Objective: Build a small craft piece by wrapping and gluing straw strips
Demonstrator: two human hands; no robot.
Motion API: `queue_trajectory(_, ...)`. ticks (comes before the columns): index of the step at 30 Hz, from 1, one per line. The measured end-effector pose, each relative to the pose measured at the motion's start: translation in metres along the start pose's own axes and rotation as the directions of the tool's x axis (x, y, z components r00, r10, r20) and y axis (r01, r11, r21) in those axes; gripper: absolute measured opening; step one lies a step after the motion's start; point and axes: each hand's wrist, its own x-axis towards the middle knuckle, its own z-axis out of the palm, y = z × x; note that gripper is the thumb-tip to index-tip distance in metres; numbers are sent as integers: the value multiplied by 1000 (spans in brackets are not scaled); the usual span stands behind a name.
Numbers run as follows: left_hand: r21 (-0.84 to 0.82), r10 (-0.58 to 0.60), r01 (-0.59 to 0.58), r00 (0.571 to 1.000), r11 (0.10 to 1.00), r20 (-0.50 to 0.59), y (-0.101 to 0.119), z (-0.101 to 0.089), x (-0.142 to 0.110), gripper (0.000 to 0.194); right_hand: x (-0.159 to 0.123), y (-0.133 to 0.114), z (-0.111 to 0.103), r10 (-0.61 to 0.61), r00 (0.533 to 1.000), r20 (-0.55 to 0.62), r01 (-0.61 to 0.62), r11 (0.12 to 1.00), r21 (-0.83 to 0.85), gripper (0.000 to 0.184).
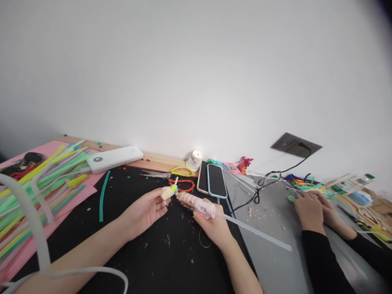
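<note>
Between the fingertips of my left hand (150, 206) is a small cream-coloured craft piece (167, 193) with a yellow and blue part on top; its exact kind is unclear. My right hand (214, 228) is wrapped around a pink hot glue gun (197, 204), whose tip points left and sits at or very near the small piece. A long translucent glue stick (257, 230) sticks out of the gun's back end, towards the lower right. Just beyond the hands lie scissors with yellow and red-orange handles (186, 185) on the black mat (147, 253).
At left, many pastel pipe cleaners (45, 183) lie on pink paper, beside a white power bank (116, 158). Behind my hands are a paper cup (194, 161) and two phones (217, 180). A black cord (257, 195) runs to the wall socket. A co-worker's hands (312, 210) work at right.
</note>
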Motion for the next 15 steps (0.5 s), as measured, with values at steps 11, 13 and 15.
queue_trajectory(11,5,4,-4,1000,1000,27,0,1,0,15,1,0,-1,-3,1000,-2,3,1000,-5,13)
queue_trajectory(13,26,24,-24,999,999,24,0,1,0,14,1,0,-1,-5,1000,2,5,1000,-14,9)
queue_trajectory(15,51,46,-47,999,998,25,0,1,-1,12,1,1,-1,-9,1000,4,9,1000,-24,7)
